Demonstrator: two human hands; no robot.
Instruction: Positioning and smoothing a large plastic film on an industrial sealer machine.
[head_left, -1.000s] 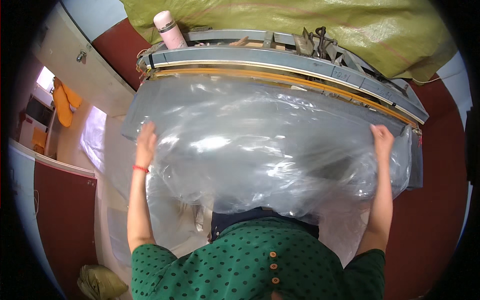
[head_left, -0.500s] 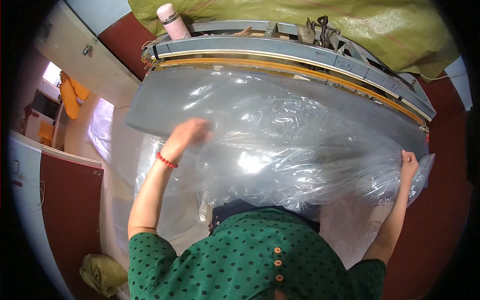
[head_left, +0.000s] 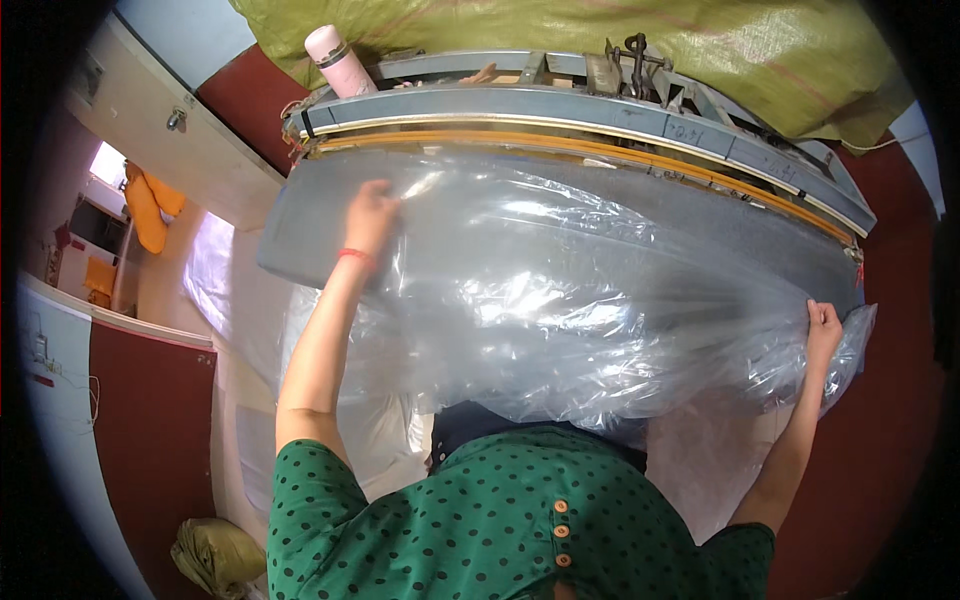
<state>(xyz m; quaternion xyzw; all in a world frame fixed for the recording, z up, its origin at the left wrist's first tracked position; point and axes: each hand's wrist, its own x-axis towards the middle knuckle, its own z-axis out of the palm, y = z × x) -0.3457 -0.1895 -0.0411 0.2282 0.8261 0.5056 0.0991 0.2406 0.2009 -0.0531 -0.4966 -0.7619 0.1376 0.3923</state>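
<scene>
A wide, wrinkled sheet of clear plastic film (head_left: 520, 300) lies over a long grey padded surface (head_left: 320, 215) and hangs down in front of my body. At the far left part of that surface, my left hand (head_left: 371, 218) is closed, fingers curled at the film's left edge; it is slightly smeared by motion. A red bead bracelet circles that wrist. On the right, my right hand (head_left: 823, 328) pinches the film's edge, and taut folds run from its fingers toward the middle.
Behind the surface runs a grey metal frame (head_left: 450, 103) with an orange strip (head_left: 500, 140) and a dark clamp (head_left: 637, 65). A pink flask (head_left: 340, 62) stands at its left. Green woven sheeting (head_left: 760, 60) covers the back. At lower left lies an olive bag (head_left: 217, 555).
My left hand has moved away from me and slightly left, up the grey surface, and the film's left part has shifted with it. My right hand keeps its pinch in nearly the same place.
</scene>
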